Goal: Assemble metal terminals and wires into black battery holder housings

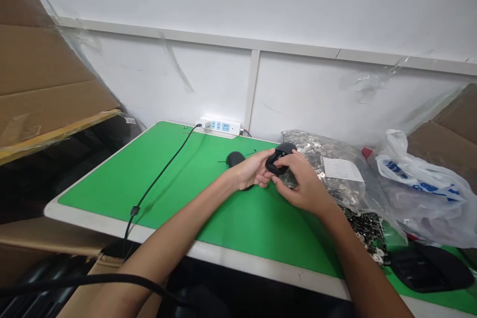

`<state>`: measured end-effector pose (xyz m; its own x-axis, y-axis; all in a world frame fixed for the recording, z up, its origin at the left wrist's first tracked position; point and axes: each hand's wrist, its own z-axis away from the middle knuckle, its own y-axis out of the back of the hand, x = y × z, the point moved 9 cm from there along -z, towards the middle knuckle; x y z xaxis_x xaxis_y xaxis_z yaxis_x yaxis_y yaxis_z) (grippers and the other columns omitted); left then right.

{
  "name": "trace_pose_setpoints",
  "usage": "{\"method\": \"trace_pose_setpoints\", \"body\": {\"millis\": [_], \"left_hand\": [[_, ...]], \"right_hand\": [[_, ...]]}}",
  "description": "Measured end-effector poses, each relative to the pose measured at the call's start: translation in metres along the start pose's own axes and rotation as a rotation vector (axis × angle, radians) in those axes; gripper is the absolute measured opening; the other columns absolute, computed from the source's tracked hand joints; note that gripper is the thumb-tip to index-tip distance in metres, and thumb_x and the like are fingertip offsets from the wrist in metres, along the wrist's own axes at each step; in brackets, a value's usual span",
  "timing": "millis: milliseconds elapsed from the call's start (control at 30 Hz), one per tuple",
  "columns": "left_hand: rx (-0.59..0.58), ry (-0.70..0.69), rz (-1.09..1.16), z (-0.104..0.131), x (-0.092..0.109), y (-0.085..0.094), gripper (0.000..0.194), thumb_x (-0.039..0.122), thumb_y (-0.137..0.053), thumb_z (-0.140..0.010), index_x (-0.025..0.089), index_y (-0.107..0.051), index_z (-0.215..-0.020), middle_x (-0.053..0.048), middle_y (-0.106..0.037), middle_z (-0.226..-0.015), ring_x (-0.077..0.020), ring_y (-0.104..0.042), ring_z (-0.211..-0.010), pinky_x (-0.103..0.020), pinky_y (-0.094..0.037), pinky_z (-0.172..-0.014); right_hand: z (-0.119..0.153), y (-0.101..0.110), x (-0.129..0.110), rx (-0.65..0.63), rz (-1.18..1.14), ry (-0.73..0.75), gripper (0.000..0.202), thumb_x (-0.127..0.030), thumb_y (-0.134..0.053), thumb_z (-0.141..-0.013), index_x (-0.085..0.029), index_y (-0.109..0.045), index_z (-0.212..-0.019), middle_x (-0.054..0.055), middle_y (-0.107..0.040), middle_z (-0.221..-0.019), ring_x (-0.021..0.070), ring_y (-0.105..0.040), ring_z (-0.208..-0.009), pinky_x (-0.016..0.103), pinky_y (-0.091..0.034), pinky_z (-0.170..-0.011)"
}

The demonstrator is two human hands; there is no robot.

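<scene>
Above the green tabletop, my left hand (255, 169) is closed around the left and lower edge of a black rounded plastic shell (285, 148). Its hollow side faces me, with small parts inside that are too small to make out. My right hand (301, 179) grips the same shell from the right, a finger reaching into the hollow and the thumb held lower. Behind my left wrist lies another dark rounded piece (235, 158), partly hidden by the hand. At the lower right rests a larger-looking black shell (428, 268) on the table.
A clear bag of small metal parts (313, 149) lies right of my hands, with loose metal pieces (367, 231) spilling near it. Beyond is a white plastic bag (428, 198). A power strip (219, 126) sits against the wall, its black cable (160, 171) crossing the green table (122, 174). Cardboard (44, 64) stands left.
</scene>
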<state>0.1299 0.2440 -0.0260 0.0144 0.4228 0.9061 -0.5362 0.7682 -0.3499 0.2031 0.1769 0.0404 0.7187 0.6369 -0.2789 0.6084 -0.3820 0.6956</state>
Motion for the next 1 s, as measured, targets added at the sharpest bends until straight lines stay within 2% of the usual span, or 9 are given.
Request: {"method": "trace_pose_setpoints", "body": {"millis": [133, 300, 467, 633, 700, 800, 867, 933, 1000], "left_hand": [[0.014, -0.011, -0.013, 0.002, 0.0, -0.001, 0.053, 0.061, -0.029, -0.108, 0.02, -0.048, -0.081, 0.006, -0.039, -0.054, -0.0069, -0.022, -0.041, -0.017, -0.033, -0.045], [0.018, -0.007, -0.045, 0.002, 0.0, -0.005, 0.057, 0.059, -0.025, -0.11, 0.019, -0.048, -0.076, 0.005, -0.04, -0.054, -0.0062, -0.022, -0.041, -0.018, -0.032, -0.046], [0.104, -0.004, -0.071, 0.001, -0.001, -0.003, 0.055, 0.054, -0.024, -0.111, 0.02, -0.047, -0.074, 0.005, -0.039, -0.052, -0.0059, -0.02, -0.039, -0.019, -0.031, -0.044], [0.159, -0.031, -0.094, 0.001, 0.001, -0.002, 0.042, 0.044, -0.027, -0.11, 0.021, -0.045, -0.08, 0.007, -0.04, -0.05, -0.0068, -0.021, -0.037, -0.02, -0.031, -0.043], [0.177, -0.079, -0.112, 0.001, 0.005, 0.0, 0.033, 0.037, -0.03, -0.109, 0.022, -0.043, -0.083, 0.008, -0.039, -0.048, -0.0077, -0.022, -0.037, -0.02, -0.031, -0.043], [0.193, -0.203, -0.148, 0.001, 0.016, 0.002, 0.022, 0.031, -0.034, -0.106, 0.023, -0.043, -0.087, 0.009, -0.039, -0.048, -0.0088, -0.026, -0.037, -0.019, -0.031, -0.042], [0.175, -0.261, -0.177, 0.001, 0.021, 0.001, 0.022, 0.034, -0.037, -0.105, 0.023, -0.044, -0.088, 0.008, -0.042, -0.049, -0.0093, -0.03, -0.037, -0.02, -0.032, -0.042], [0.155, -0.28, -0.227, 0.002, 0.023, 0.0, 0.024, 0.036, -0.04, -0.103, 0.022, -0.046, -0.084, 0.007, -0.043, -0.05, -0.0095, -0.033, -0.039, -0.02, -0.033, -0.042], [0.129, -0.269, -0.302, 0.004, 0.024, -0.001, 0.027, 0.039, -0.047, -0.1, 0.021, -0.047, -0.079, 0.007, -0.041, -0.05, -0.0089, -0.034, -0.04, -0.021, -0.031, -0.042]], "right_hand": [[-0.002, 0.002, -0.004, 0.008, 0.003, 0.012, 0.017, -0.025, -0.063, -0.098, -0.029, -0.057, -0.113, 0.005, -0.074, -0.105, 0.0261, -0.069, -0.099, 0.057, -0.043, -0.115], [-0.003, 0.002, -0.004, -0.013, -0.01, 0.007, 0.011, -0.022, -0.057, -0.101, -0.029, -0.059, -0.111, 0.004, -0.074, -0.104, 0.024, -0.069, -0.099, 0.056, -0.04, -0.116], [-0.003, 0.001, -0.005, -0.016, 0.007, 0.01, 0.011, -0.022, -0.056, -0.102, -0.029, -0.06, -0.109, 0.004, -0.074, -0.103, 0.024, -0.069, -0.098, 0.055, -0.04, -0.116], [-0.002, 0.0, -0.004, -0.016, 0.012, 0.0, 0.013, -0.022, -0.056, -0.102, -0.029, -0.06, -0.112, 0.004, -0.074, -0.103, 0.0242, -0.068, -0.098, 0.055, -0.039, -0.116], [-0.002, 0.002, -0.004, 0.007, 0.016, 0.012, 0.014, -0.023, -0.058, -0.101, -0.028, -0.061, -0.114, 0.005, -0.073, -0.108, 0.0262, -0.068, -0.105, 0.055, -0.041, -0.114], [0.001, 0.019, 0.006, 0.188, 0.074, -0.051, 0.026, -0.032, -0.06, -0.101, -0.027, -0.06, -0.126, 0.013, -0.066, -0.132, 0.0337, -0.06, -0.128, 0.059, -0.042, -0.113], [0.005, 0.033, 0.015, 0.327, 0.122, -0.11, 0.042, -0.042, -0.06, -0.1, -0.026, -0.055, -0.138, 0.017, -0.058, -0.145, 0.039, -0.053, -0.138, 0.065, -0.041, -0.115], [0.006, 0.039, 0.015, 0.34, 0.18, -0.078, 0.063, -0.055, -0.065, -0.096, -0.025, -0.048, -0.148, 0.02, -0.053, -0.151, 0.0431, -0.049, -0.142, 0.07, -0.038, -0.117], [0.003, 0.038, 0.009, 0.256, 0.253, 0.013, 0.083, -0.066, -0.072, -0.087, -0.025, -0.043, -0.153, 0.021, -0.051, -0.156, 0.047, -0.045, -0.147, 0.073, -0.034, -0.119]]}}
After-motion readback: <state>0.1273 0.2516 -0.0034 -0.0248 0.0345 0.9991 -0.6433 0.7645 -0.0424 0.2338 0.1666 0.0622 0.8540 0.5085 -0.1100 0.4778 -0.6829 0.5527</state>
